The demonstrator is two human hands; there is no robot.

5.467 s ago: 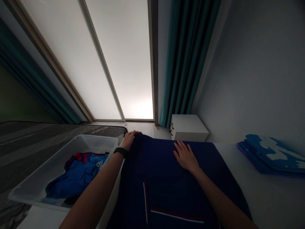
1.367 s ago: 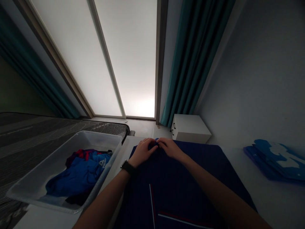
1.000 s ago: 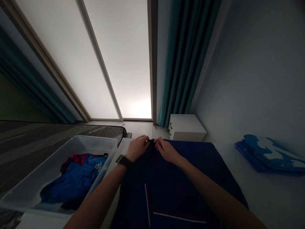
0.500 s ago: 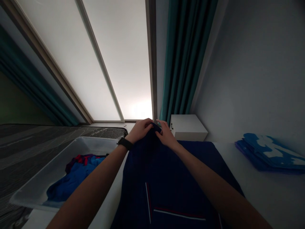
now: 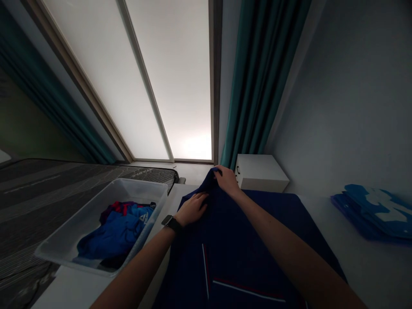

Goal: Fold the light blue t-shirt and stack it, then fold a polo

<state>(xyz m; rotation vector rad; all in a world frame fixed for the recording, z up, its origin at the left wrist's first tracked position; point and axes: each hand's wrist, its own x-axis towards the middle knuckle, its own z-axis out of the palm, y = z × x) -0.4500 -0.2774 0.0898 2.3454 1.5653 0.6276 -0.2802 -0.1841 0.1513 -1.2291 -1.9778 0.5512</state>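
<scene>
A navy garment (image 5: 244, 244) with thin white-and-red trim lines lies spread on the white table in front of me. My right hand (image 5: 226, 179) pinches its far edge and holds that bit of cloth raised. Lower and to the left, my left hand (image 5: 193, 209) rests on the garment with its fingers stretched out and palm down. On the left wrist is a dark watch (image 5: 171, 222). What kind of garment it is cannot be made out in the dim light.
A translucent plastic bin (image 5: 61, 242) with blue and red clothes (image 5: 120, 229) stands at left, beside a dark mattress (image 5: 74, 176). Folded blue-and-white cloth (image 5: 376, 210) lies at right. A white cabinet (image 5: 262, 171) stands behind the table, near teal curtains (image 5: 257, 94).
My left hand has let go of the garment's far edge and moved down onto the cloth, opening flat. My right hand has stayed at the edge, now pinching it. The view has shifted slightly left.
</scene>
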